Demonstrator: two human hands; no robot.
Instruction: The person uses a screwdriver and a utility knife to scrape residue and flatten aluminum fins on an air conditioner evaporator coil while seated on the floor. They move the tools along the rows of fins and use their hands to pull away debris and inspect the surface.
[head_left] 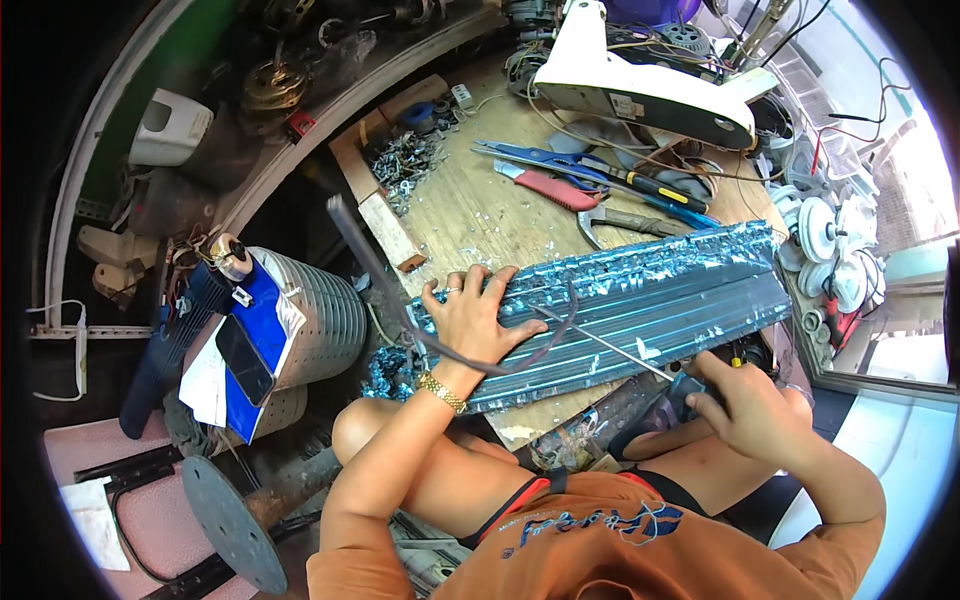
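A long ribbed panel, dark grey with shredded shiny blue foil along its edges, lies slantwise across the wooden bench top. My left hand presses on the panel's left part, its fingers spread over the foil and a gold watch on the wrist. At the panel's near right edge, my right hand is closed round the handle of a screwdriver. The thin shaft runs leftward over the ribs, and its tip touches the panel near my left thumb. A dark bent tube or cable crosses over my left wrist and ends in a curve above the panel.
Behind the panel lie a red utility knife, blue-handled tools and a hammer. Small screws are heaped at the far left, and a white curved housing stands at the back. Left of the bench, a phone rests on a grey perforated drum.
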